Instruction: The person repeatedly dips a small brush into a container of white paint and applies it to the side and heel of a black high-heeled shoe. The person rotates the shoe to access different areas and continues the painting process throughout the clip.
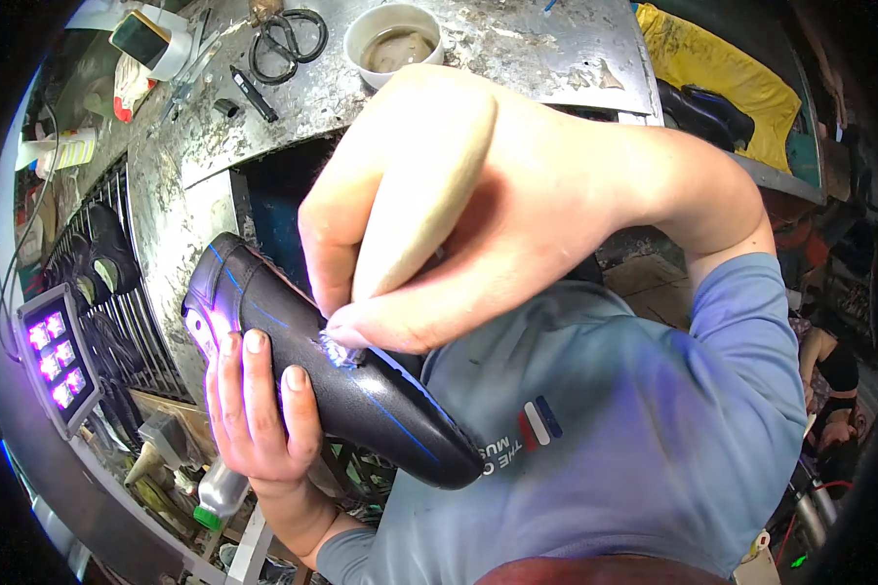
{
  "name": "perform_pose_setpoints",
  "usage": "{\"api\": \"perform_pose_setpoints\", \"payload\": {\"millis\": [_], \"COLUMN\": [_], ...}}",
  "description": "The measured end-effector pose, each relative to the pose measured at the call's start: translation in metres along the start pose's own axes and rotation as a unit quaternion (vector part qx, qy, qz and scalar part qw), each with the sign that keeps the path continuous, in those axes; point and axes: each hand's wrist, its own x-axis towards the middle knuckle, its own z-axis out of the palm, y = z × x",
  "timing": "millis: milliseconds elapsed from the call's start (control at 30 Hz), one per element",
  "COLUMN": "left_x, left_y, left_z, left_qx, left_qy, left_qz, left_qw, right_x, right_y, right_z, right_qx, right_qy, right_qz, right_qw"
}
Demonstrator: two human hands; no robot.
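Note:
My left hand (263, 419) grips a black shoe (395, 419) from its left side, fingers laid along the upper. The shoe slants across my front, toe toward the lower right, with thin blue lines along its upper and edge. In my right hand (546, 195), held above the shoe, is a brush with a thick, pale, tapered handle (429, 195). Its frayed whitish tip (339, 351) meets the side of the shoe, between thumb and fingers. My right hand hides part of the shoe's far side.
On the worn metal bench (546, 58) stand a white bowl of cloudy liquid (356, 44), black scissors (288, 49) and a black marker (254, 95). A lit purple lamp panel (59, 361) is at left, near racked black shoes (112, 249). A green-capped bottle (224, 487) sits below; yellow cloth (741, 78) lies far right.

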Motion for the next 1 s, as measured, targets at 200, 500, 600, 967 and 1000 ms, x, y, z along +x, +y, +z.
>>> {"api": "perform_pose_setpoints", "payload": {"millis": [200, 500, 600, 967, 1000], "left_x": [0.000, 0.000, -0.005, -0.021, -0.022], "left_y": [-0.003, -0.003, -0.004, -0.005, -0.005], "left_z": [0.005, 0.012, 0.013, 0.016, 0.016], "left_qx": [0.013, 0.028, 0.034, -0.052, -0.081], "left_qy": [-0.006, -0.027, -0.043, -0.101, -0.104], "left_qz": [-0.023, -0.074, -0.091, -0.216, -0.232], "left_qw": [1.000, 0.997, 0.994, 0.970, 0.964], "right_x": [-0.003, -0.004, -0.004, -0.019, -0.018], "right_y": [-0.005, -0.019, -0.015, -0.038, -0.041], "right_z": [0.000, -0.007, 0.002, -0.015, -0.016], "right_qx": [-0.051, -0.046, -0.036, -0.097, -0.101], "right_qy": [0.009, -0.019, 0.020, -0.006, -0.006], "right_qz": [-0.047, -0.081, -0.130, -0.098, -0.098], "right_qw": [0.998, 0.995, 0.991, 0.990, 0.990]}}
